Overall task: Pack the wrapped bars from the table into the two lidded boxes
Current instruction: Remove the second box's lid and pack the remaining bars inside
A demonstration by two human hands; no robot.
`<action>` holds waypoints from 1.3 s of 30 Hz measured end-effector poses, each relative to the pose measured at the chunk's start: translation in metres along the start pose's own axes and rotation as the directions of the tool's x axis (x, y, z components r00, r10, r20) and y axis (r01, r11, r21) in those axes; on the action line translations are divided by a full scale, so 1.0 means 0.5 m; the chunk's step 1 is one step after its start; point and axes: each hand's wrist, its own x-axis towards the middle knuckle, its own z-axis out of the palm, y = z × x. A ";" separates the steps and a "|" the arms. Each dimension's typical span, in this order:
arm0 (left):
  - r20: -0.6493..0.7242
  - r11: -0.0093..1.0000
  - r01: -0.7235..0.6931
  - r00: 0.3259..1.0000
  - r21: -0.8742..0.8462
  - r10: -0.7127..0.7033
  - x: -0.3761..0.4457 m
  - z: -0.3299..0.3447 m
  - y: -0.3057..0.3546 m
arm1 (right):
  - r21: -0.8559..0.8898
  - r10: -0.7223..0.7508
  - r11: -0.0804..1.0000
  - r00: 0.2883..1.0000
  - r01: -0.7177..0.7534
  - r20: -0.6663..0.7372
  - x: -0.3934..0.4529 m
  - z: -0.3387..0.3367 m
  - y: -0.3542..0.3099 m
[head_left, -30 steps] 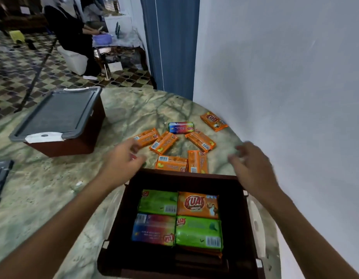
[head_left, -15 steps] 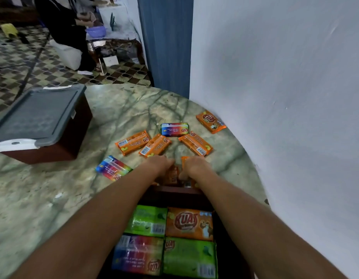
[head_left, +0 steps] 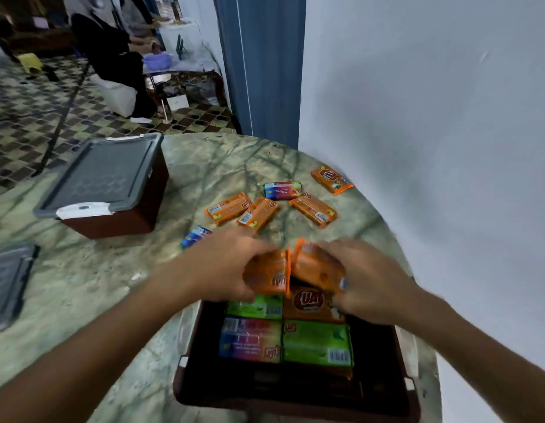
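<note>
Over the far rim of an open brown box (head_left: 201, 355), a person's left hand (head_left: 222, 270) and right hand (head_left: 369, 282) each hold an orange wrapped bar, the left grip clamped on one bar (head_left: 269, 274), the right grip clamped on another (head_left: 315, 267), the two bars almost touching edge to edge. Inside the box lie four bars in a layer: green (head_left: 256, 306), orange (head_left: 311, 303), multicoloured (head_left: 250, 340) and green (head_left: 317, 343). On the marble-patterned tabletop (head_left: 82, 285) beyond, three orange bars (head_left: 259, 212) lie near a multicoloured bar (head_left: 282, 190), another orange one (head_left: 331, 179) rests near the wall, and a blue-ended bar (head_left: 195, 236) lies by the left hand. A second box, its grey lid (head_left: 103, 175) shut, stands at far left; a loose grey lid (head_left: 5, 282) lies at the left edge.
</note>
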 end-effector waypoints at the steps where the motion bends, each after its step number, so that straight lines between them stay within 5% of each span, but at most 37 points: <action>1: 0.035 1.000 -0.002 0.999 -0.001 0.002 -0.018 0.032 0.005 | -0.030 0.004 1.000 0.999 -0.003 0.041 -0.030 0.023 -0.002; 10: 0.046 0.969 0.207 0.976 0.134 -0.214 -0.005 0.179 0.038 | -0.343 0.023 0.939 0.998 0.000 0.063 -0.036 0.155 -0.008; 13: -0.001 0.962 0.249 0.968 0.110 -0.251 -0.005 0.183 0.033 | -0.328 0.060 0.944 0.996 -0.037 0.061 -0.029 0.179 -0.014; 18: -0.022 0.971 0.229 0.973 0.063 -0.229 0.012 0.177 0.019 | -0.367 -0.081 0.926 0.996 0.086 0.030 0.002 0.183 -0.045; 31: -0.044 0.958 0.288 0.957 0.005 -0.288 0.004 0.183 0.031 | -0.347 -0.020 0.937 0.998 0.041 0.064 0.014 0.188 -0.029; 35: 0.161 0.973 0.129 0.982 -0.189 -0.099 -0.023 0.120 0.013 | -0.027 -0.084 0.995 0.960 0.095 0.268 0.034 0.086 -0.048; 37: 0.159 0.910 0.093 0.987 -0.403 -0.030 -0.045 0.052 -0.010 | 0.217 -0.143 0.970 0.980 0.112 0.135 0.066 0.019 -0.065; 39: -0.064 0.890 0.075 0.991 -0.450 -0.116 -0.038 0.003 -0.064 | 0.209 -0.188 0.956 0.977 0.205 -0.100 0.139 -0.020 -0.074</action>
